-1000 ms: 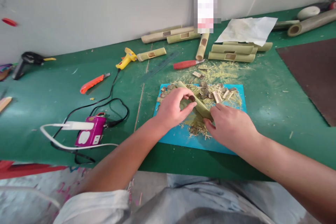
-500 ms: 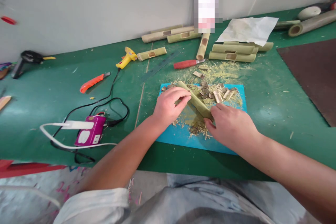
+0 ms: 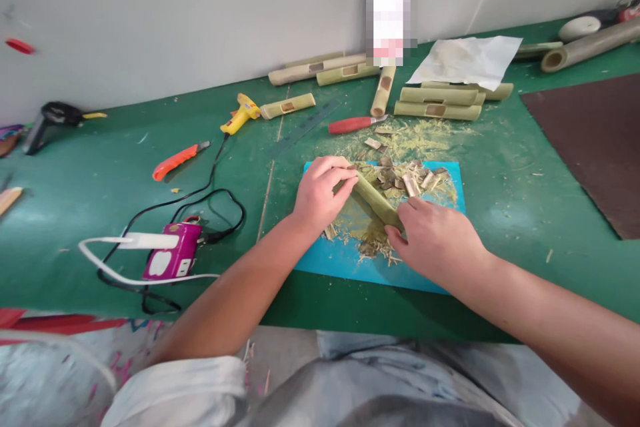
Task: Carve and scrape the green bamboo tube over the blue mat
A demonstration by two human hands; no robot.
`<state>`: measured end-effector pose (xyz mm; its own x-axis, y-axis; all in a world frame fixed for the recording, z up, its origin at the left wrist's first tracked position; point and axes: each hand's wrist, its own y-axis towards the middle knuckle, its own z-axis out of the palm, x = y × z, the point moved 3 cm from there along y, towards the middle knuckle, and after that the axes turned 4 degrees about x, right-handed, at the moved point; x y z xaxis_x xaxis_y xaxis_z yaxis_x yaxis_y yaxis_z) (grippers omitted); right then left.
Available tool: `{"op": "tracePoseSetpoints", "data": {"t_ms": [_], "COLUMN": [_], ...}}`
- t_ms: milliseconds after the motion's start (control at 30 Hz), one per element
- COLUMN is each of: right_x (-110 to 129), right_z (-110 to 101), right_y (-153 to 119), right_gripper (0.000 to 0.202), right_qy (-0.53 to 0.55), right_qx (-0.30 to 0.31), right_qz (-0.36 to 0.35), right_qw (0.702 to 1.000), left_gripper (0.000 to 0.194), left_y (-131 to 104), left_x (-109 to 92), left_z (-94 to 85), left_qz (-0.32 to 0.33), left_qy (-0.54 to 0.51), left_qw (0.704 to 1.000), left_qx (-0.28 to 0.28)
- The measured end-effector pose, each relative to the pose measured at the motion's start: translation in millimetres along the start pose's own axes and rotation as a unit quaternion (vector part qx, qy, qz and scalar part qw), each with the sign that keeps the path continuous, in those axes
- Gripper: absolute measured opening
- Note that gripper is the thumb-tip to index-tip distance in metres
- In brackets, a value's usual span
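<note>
A green bamboo tube (image 3: 375,199) slants between my two hands above a blue mat (image 3: 340,261). My left hand (image 3: 325,190) is closed around its far upper end, fingers over the top. At the near lower end, my right hand (image 3: 433,230) grips the tube with the thumb underneath. Bamboo chips (image 3: 395,177) and shavings lie heaped on the mat behind the tube, and more shavings (image 3: 377,247) sit in front of it. Beyond the mat rests a knife with a red handle (image 3: 351,125).
Several notched bamboo tubes (image 3: 437,111) lie toward the wall, partly under a white paper sheet (image 3: 465,60). To the left are an orange utility knife (image 3: 177,161), a yellow glue gun (image 3: 241,115) and a purple power strip (image 3: 173,252) with cords. A dark brown board (image 3: 590,147) is at right.
My left hand has shifted slightly up and now covers the tube's far end, which stuck out before. My right hand keeps its grip at the near end. The view has shifted slightly.
</note>
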<state>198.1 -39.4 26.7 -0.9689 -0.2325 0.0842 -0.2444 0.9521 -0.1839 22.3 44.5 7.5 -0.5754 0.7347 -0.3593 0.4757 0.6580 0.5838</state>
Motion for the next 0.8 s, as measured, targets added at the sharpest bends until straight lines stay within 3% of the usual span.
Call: {"op": "tracePoseSetpoints", "data": {"t_ms": [300, 467, 800], "right_x": [-1.0, -0.9, -0.4], "right_z": [1.0, 1.4, -0.8], "right_y": [-0.5, -0.4, 0.3], "right_gripper": [0.026, 0.026, 0.026], "right_qy": [-0.003, 0.003, -0.001], "right_qx": [-0.008, -0.001, 0.005], "right_qz": [-0.002, -0.001, 0.000], "right_qw": [1.000, 1.000, 1.000], "left_gripper": [0.002, 0.031, 0.017], "left_y": [0.4, -1.6, -1.7], "left_x": [2.4, 3.6, 7.4], "left_z": [0.8, 1.5, 1.9], "left_qz": [-0.022, -0.061, -0.138], "left_qy": [-0.022, -0.051, -0.116], "left_qw": [0.999, 0.997, 0.983], "left_qx": [0.006, 0.014, 0.022]}}
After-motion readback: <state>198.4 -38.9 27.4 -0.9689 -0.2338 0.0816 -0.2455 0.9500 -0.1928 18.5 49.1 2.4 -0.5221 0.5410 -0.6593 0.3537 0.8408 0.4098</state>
